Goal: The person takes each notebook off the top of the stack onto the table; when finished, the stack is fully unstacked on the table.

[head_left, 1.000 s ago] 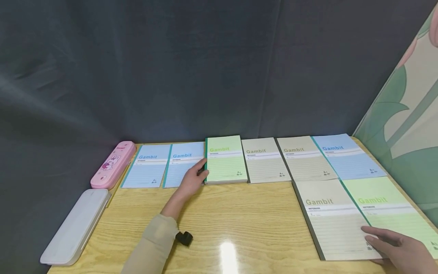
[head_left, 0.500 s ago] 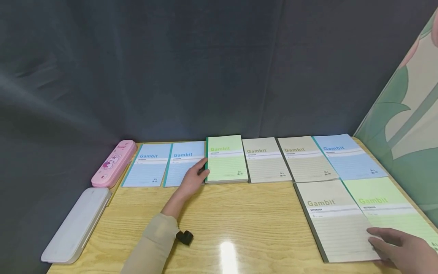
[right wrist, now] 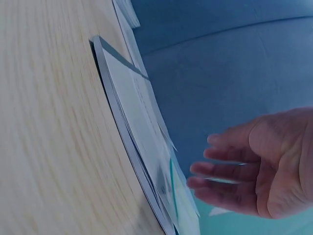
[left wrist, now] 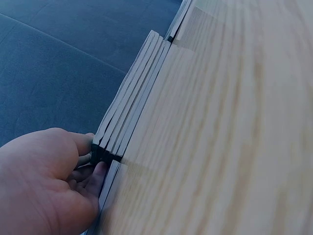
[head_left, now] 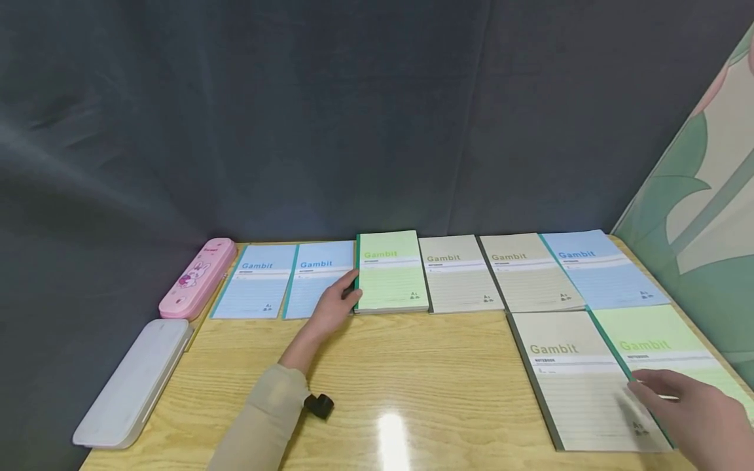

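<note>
My left hand touches the green spine of a light green Gambit notebook in the back row, thumb and forefinger spread. The left wrist view shows that this notebook tops a stack, the fingertips right at its spine end. At the front right, my right hand hovers with relaxed fingers over the seam between a beige notebook and a second green notebook. Nothing is in that hand; the right wrist view shows its fingers above the covers.
Two blue notebooks lie left of the stack; two beige ones and a blue one continue the row rightwards. A pink pencil case and a white case line the left edge. A dark curtain hangs behind.
My right hand has come off the beige notebook's lower right corner and risen, uncovering that corner and the green spine beside it. My left hand stays at the stack.
</note>
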The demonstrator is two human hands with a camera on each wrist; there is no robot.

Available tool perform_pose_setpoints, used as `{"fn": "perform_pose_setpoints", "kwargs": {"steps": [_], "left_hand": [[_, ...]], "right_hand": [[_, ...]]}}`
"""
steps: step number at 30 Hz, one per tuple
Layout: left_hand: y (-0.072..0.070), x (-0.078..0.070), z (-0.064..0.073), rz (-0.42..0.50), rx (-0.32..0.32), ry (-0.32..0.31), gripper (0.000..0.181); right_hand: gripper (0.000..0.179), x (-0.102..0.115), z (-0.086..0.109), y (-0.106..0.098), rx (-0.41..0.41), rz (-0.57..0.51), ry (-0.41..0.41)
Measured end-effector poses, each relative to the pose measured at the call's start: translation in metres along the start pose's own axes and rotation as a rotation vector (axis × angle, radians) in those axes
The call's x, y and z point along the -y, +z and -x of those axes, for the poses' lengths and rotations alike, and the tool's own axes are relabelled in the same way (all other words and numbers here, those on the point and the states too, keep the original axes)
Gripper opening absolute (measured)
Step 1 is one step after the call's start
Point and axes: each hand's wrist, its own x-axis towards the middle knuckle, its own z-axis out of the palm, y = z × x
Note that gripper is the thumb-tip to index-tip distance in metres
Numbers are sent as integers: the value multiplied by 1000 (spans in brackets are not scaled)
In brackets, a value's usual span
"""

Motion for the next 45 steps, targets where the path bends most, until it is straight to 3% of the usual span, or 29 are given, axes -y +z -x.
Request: {"fn": "perform_pose_setpoints", "kwargs": {"steps": [3,7,13,28,32,38,45], "left_hand": [[-1,1,0,2,2,-7,56],[-1,0,0,2,-5,-4,56],[0,0,-1,4,-4,-1,56],[0,2,-4,3,-4,7,56],[0,3,-3,1,6,4,56],[0,0,-2,4,14,4,56],[0,-1,-2,3,3,-2,56]], "right_hand": [[51,12,-7,0,5,-33,-119],[56,31,-16,9,53,-161,-181],[48,58,-26,29,109,-350,-276],[36,125,-45,63,163,-482,-365],[29,144,-50,77,147,-494,-378],[18,174,-55,100,56,-510,-418],[16,201,-62,123,-25,-600,-415]]}}
